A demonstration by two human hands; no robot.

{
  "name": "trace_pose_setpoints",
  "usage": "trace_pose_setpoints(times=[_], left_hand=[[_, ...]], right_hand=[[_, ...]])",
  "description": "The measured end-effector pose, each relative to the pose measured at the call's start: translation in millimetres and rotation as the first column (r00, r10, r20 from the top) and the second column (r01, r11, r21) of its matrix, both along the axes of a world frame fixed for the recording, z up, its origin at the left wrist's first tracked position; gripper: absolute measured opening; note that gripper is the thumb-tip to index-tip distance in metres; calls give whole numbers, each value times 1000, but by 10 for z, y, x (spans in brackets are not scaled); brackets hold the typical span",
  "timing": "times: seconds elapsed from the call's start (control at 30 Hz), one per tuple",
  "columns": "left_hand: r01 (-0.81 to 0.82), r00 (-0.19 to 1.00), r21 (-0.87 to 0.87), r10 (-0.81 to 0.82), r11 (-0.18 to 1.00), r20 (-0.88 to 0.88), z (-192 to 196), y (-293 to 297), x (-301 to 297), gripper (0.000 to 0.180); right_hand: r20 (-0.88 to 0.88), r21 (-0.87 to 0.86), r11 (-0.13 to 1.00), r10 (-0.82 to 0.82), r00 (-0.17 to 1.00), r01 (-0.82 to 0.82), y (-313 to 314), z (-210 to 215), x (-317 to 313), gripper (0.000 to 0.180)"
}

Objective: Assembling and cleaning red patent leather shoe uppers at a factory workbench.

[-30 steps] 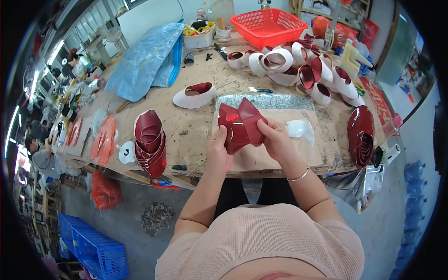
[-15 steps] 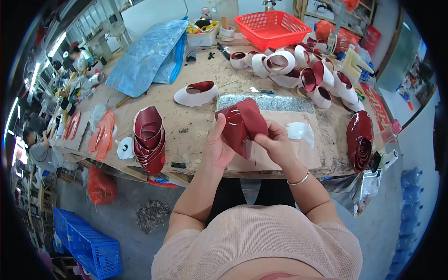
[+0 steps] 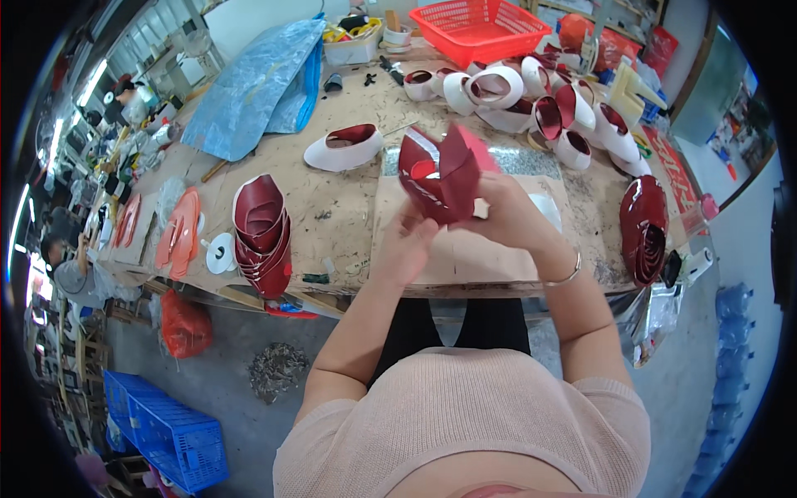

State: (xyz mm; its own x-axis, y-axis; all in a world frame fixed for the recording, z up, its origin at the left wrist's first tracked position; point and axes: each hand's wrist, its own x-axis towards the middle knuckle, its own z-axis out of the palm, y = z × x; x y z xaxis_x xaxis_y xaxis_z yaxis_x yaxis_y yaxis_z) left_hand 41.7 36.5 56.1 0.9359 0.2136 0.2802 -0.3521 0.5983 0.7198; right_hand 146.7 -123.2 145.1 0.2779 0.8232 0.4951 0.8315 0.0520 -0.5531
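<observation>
A glossy dark-red shoe upper (image 3: pixel 440 178) is held up above the near middle of the table, its pale inner strip and a red patch showing. My right hand (image 3: pixel 510 212) grips its right side, the fingers partly hidden behind it. Close under its lower left edge is my left hand (image 3: pixel 407 249), smeared by motion, so its grip is unclear. Beneath both hands lies a brown paper sheet (image 3: pixel 473 264), and behind the upper is a speckled grey slab (image 3: pixel 531 163). A white piece (image 3: pixel 545 213) rests beside my right hand.
Nested red uppers stand at left (image 3: pixel 261 236) and right (image 3: pixel 643 228). One white-and-red upper (image 3: pixel 343 148) sits alone; several more (image 3: pixel 494 87) crowd the back right, before a red basket (image 3: pixel 479 33). Blue sheeting (image 3: pixel 253 91) covers the back left. A blue crate (image 3: pixel 170 432) is on the floor.
The shoe upper has been turned and raised slightly, so its inside now shows. My left hand has slid down to its lower edge; my right hand has shifted a little to the right.
</observation>
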Motion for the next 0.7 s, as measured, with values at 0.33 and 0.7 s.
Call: trace_pose_setpoints(times=[0.33,0.7], left_hand=[[-332,918,739,-22,-586,395,176,329,274,75],[-99,917,984,371,-148,148,-182,19,631,73]], right_hand=[[807,-352,916,194,558,191,68,-662,300,13],[356,-154,744,-573,739,651,502,-291,1205,58]])
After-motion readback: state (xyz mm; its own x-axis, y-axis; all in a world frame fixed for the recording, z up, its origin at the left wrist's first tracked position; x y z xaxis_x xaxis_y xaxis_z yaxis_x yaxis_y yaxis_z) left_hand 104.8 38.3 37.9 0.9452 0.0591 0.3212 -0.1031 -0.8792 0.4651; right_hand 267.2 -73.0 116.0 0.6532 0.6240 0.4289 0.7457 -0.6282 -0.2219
